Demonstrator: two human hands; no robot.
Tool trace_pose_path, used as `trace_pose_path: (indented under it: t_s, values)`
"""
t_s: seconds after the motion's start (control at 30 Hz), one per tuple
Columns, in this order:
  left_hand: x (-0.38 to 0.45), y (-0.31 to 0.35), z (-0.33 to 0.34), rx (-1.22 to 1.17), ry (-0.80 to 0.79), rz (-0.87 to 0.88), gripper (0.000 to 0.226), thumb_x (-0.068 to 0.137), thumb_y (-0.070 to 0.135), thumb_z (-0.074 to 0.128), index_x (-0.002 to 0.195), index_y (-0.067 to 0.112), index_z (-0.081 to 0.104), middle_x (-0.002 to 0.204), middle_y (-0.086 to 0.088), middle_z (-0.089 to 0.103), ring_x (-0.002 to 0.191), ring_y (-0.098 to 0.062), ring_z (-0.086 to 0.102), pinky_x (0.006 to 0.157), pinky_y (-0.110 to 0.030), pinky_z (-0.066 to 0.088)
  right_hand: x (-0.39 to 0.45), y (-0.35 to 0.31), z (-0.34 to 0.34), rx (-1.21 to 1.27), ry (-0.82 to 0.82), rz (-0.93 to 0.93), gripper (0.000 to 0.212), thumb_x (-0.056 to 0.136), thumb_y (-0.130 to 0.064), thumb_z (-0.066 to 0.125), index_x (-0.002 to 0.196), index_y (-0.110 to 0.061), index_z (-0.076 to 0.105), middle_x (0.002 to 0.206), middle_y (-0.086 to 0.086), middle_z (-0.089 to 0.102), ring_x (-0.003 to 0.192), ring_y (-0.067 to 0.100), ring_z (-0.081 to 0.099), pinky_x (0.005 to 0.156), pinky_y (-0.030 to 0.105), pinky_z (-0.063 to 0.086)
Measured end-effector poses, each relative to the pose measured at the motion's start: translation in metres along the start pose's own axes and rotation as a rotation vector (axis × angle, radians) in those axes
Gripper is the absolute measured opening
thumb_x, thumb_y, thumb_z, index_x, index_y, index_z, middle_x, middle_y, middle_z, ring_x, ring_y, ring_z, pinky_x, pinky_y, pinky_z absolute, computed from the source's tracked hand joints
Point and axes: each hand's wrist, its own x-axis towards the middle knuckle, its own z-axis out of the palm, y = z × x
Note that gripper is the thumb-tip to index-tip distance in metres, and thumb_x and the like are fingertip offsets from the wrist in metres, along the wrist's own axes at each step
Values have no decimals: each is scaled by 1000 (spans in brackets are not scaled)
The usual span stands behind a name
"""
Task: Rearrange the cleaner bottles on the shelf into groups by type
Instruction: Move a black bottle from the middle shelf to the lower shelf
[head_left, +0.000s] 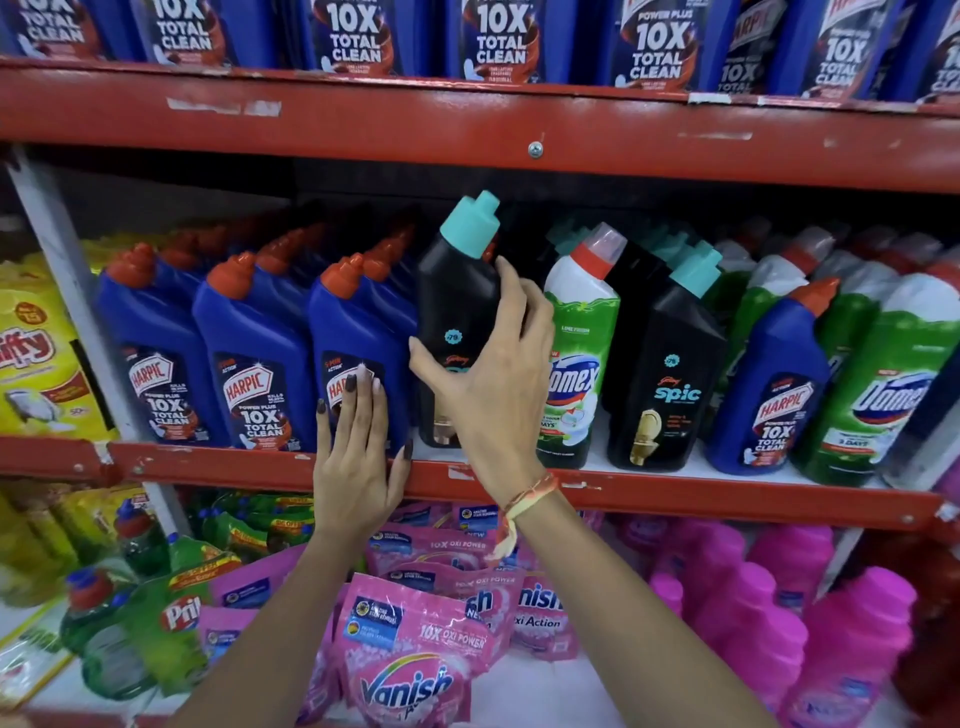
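Note:
On the middle shelf (675, 493) stand blue Harpic bottles (249, 353) with red caps at the left. My right hand (493, 384) is shut on a black Spic bottle (452, 296) with a teal cap, held upright just right of the Harpic row. My left hand (358, 457) lies flat, fingers apart, against the front of the rightmost Harpic bottle (358, 332) of that row. Right of my hand stand a green Domex bottle (582, 343), another black Spic bottle (670, 374), a lone blue Harpic bottle (769, 384) and more green Domex bottles (883, 384).
The shelf above holds a row of large blue Harpic bottles (498, 41). Below are pink Vanish pouches (410, 670), pink bottles (852, 644) and green Pril bottles (156, 623). Yellow packs (36, 364) sit left of a white upright post (72, 291).

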Motion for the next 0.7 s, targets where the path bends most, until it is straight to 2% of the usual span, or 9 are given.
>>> trace_pose_path:
  t_s: [0.1,0.27,0.3,0.4,0.47,0.53,0.63,0.7]
  values:
    - [0,1,0,-7,0,-5,65,107,41,24,155,-3,20,165,-16,14,155,-27,13,126,-50,5,-6,-2,-22,56,-5,8,88,73,-45,79,145,-18,36,137,6,42,127,20,43,98,22,41]
    - [-1,2,-1,-23,0,2,65,108,40,23,157,-1,16,167,-11,4,156,-25,7,126,-49,2,-26,6,-55,99,-26,79,87,66,-41,84,140,-20,42,131,2,45,122,17,50,95,21,44]
    - [-2,2,-1,-25,1,3,65,108,40,24,157,0,15,166,-11,3,156,-24,6,126,-48,1,-32,10,-60,95,-35,96,86,65,-41,85,138,-22,44,130,0,46,121,15,50,95,18,43]
    - [-2,3,-1,-22,7,-5,65,108,40,24,157,-1,12,165,-14,7,156,-24,3,126,-49,2,-51,22,-71,91,-36,118,84,61,-35,87,133,-18,48,122,0,48,110,4,49,89,-1,32]
    - [-2,2,-1,-21,7,-10,65,107,39,25,157,-1,11,165,-15,8,156,-25,3,126,-49,2,-66,31,-76,88,-46,134,82,58,-31,88,129,-15,50,119,2,48,103,-4,42,85,-6,26]
    - [-1,2,-1,-20,13,-12,65,107,38,26,157,-1,12,165,-15,8,156,-24,3,126,-49,3,-83,41,-78,79,-75,155,82,58,-31,89,128,-16,49,120,3,48,105,-3,41,85,-7,26]
    - [-2,3,-1,-20,24,-16,64,108,38,25,157,-1,12,165,-16,9,155,-24,3,126,-50,4,-110,61,-76,51,-143,208,82,59,-36,87,128,-24,45,122,-2,46,109,7,48,87,2,37]
    - [-2,2,-1,-20,28,-14,64,108,37,25,157,-1,11,164,-19,14,155,-25,4,126,-50,4,-125,76,-71,13,-173,251,82,57,-39,87,126,-25,44,121,-4,44,110,12,51,86,19,47]
